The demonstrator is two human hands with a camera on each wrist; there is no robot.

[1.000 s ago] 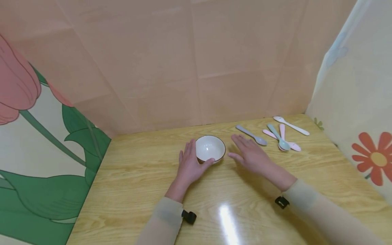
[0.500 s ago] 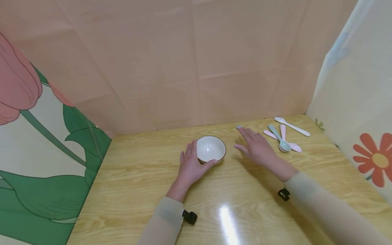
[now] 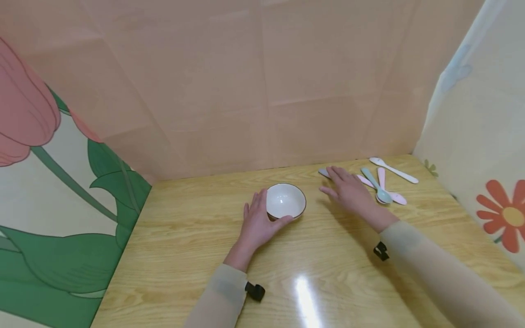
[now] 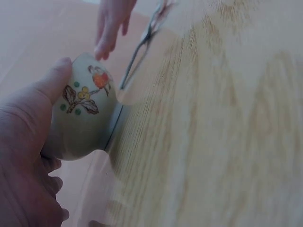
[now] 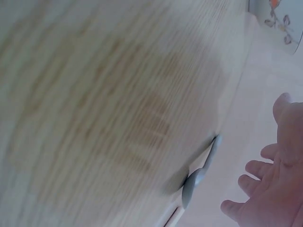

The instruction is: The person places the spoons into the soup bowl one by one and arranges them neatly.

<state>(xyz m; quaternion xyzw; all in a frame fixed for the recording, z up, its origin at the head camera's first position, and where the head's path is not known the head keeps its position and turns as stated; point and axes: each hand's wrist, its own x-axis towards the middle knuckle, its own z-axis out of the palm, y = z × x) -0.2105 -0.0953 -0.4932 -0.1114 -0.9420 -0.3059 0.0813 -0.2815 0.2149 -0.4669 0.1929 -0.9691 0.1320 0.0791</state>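
A white bowl with a dark rim stands upright on the wooden table. My left hand holds its near left side, thumb along the front and fingers round the left. In the left wrist view, the bowl's outside shows a painted branch and orange fruit. To the right, my right hand hovers over a lavender spoon, fingers extended and holding nothing. Only the end of the lavender spoon shows past those fingertips in the head view; the right wrist view has the spoon lying below the hand.
Right of my right hand, a green spoon lies across pink spoons. A pale spoon lies behind them near the back right corner. A pink backdrop rises behind the table, with a flowered wall at right.
My right hand has moved right, away from the bowl, and now covers most of the lavender spoon. My left hand stays at the bowl.
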